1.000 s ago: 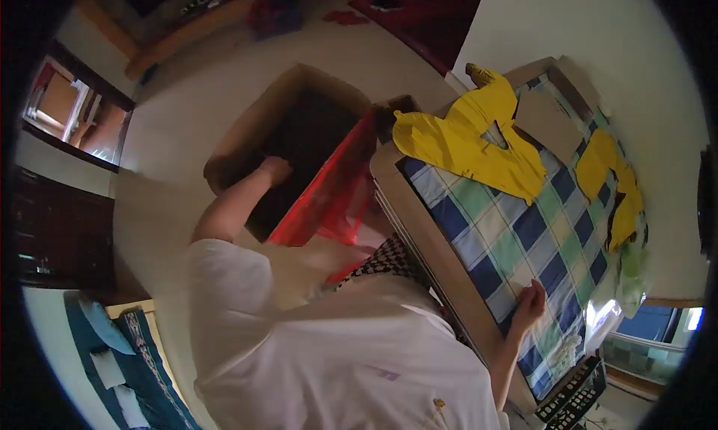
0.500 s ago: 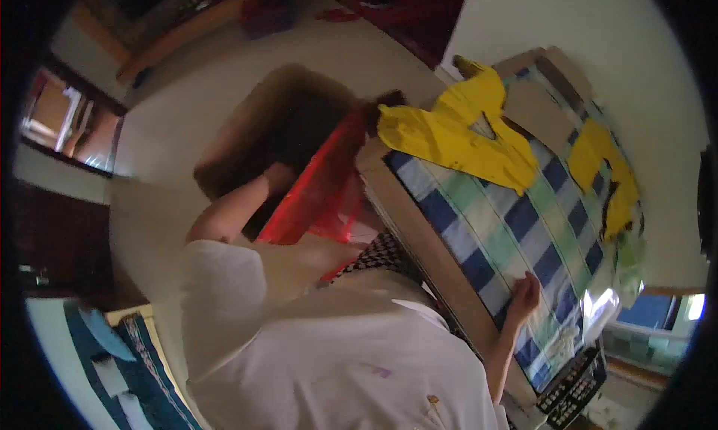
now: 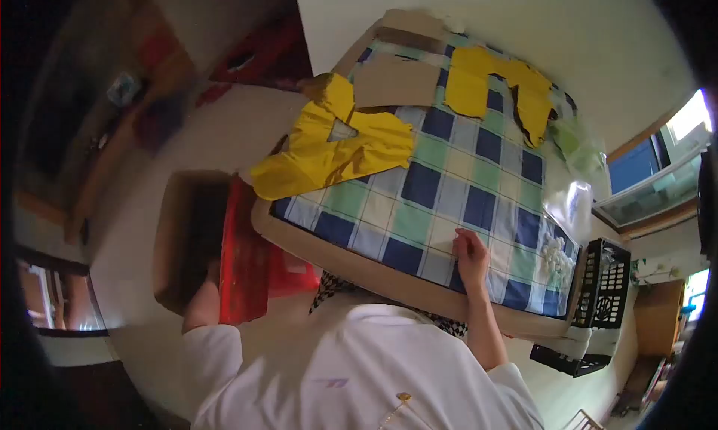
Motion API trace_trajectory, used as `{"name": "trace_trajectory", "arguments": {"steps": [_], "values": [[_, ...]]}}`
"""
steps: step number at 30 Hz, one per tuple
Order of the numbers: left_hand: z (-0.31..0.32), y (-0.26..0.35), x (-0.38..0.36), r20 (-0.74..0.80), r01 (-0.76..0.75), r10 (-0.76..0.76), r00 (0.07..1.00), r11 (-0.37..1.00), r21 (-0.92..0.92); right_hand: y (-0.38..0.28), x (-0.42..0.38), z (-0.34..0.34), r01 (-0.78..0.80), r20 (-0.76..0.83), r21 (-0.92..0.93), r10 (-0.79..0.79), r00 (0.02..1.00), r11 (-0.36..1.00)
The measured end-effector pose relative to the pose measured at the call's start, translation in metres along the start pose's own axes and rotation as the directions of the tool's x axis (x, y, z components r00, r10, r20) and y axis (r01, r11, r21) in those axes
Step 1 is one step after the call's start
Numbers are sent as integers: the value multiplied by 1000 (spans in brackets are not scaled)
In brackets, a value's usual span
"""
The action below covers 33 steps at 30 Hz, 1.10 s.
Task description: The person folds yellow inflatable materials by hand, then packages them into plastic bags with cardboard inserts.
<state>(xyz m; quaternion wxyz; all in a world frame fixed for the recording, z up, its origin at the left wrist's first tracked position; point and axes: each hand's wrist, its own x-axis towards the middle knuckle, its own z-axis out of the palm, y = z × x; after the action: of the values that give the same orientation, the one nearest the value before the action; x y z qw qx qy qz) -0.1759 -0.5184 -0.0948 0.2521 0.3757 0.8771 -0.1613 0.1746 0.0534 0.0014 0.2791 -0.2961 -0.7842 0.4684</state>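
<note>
My left hand (image 3: 213,274) reaches down into a brown cardboard box (image 3: 170,239) on the floor, and its fingers are lost in the dark inside. Beside that hand, on its right, a red plastic crate (image 3: 241,262) stands between the box and the table. Over the blue, green and white checked cloth (image 3: 426,183) is my right hand (image 3: 471,258), loosely curled with nothing visible in it. Two yellow pieces of cloth-like material lie on the table: one yellow piece (image 3: 321,157) at the left edge, another yellow piece (image 3: 467,82) farther back.
Flat cardboard (image 3: 396,78) lies at the table's far side. A black plastic crate (image 3: 602,284) stands off the right end, near white gloves or crumpled cloth (image 3: 555,258) and clear plastic wrap (image 3: 572,206). Cardboard edging (image 3: 359,262) runs along the near table side.
My view has turned right, so the table, box and red crate appear farther left. My left hand stays down in the box; my right hand remains over the checked cloth.
</note>
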Motion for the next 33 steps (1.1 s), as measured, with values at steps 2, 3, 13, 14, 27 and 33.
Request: {"name": "trace_trajectory", "arguments": {"steps": [2,3,13,14,27,33], "values": [[7,-9,3,-53,72,-73,996,997,-10,0,1,-2,-54,11,-33,55,998,998],[16,-19,7,-113,116,-117,987,993,-18,-1,1,-2,-48,11,-5,48,999,999],[-268,160,46,-734,103,-402,548,903,-417,0,25,10,-4,51,-40,7,999,999],[-305,195,51,-732,-134,-272,624,886,-444,4,31,10,6,47,-53,-3,999,999],[-408,287,345,-776,-498,135,616,830,-251,-1,36,8,-32,-126,-97,20,992,995],[-399,315,334,-731,-421,194,654,896,-139,-13,39,7,12,-115,-82,-22,993,997]]}}
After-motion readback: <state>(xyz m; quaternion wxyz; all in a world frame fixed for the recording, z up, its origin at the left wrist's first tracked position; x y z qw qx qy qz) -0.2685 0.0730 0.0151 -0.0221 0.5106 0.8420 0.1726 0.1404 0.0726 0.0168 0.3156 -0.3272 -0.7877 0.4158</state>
